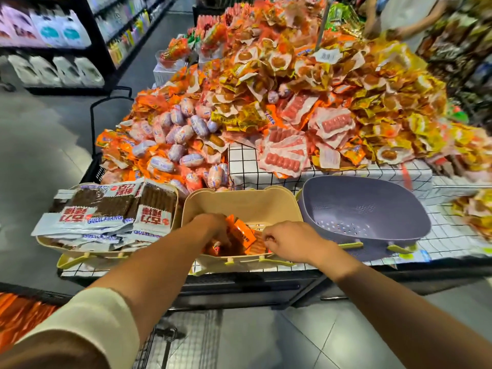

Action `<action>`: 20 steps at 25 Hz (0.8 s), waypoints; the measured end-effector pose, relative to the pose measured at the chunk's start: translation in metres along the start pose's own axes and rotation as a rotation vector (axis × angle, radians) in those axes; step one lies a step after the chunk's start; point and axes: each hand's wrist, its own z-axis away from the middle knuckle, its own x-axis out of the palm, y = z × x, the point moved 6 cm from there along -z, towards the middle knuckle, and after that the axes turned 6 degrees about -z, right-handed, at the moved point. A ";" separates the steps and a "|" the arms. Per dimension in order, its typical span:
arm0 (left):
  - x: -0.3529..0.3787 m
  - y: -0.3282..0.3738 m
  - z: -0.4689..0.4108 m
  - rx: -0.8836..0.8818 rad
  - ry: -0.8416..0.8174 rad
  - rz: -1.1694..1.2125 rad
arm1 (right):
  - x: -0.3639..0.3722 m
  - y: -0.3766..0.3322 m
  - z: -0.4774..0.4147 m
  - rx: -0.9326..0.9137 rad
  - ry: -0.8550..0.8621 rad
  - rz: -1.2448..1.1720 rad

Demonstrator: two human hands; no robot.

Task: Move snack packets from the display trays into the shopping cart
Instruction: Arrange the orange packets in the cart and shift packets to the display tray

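Both my hands reach into a beige display tray (239, 201) at the front of the display table. My left hand (213, 227) grips orange snack packets (243, 234) at the tray's bottom. My right hand (287, 242) has its fingers curled over the packets on the tray's right side and pinches one. Part of the shopping cart's wire mesh (186, 339) shows below my arms, near the floor. Orange packets (21, 310) lie at the lower left edge.
A tray of brown stick packets (114, 209) sits to the left. On the right stands an empty purple perforated tray (364, 209). Behind rises a big heap of sausage and snack packets (266, 102). Another person (404, 20) stands at the far right. Shelves (53, 35) line the aisle on the left.
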 end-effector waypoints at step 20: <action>0.066 -0.113 0.254 0.004 1.022 0.129 | -0.016 -0.182 -0.027 -0.414 0.362 -0.217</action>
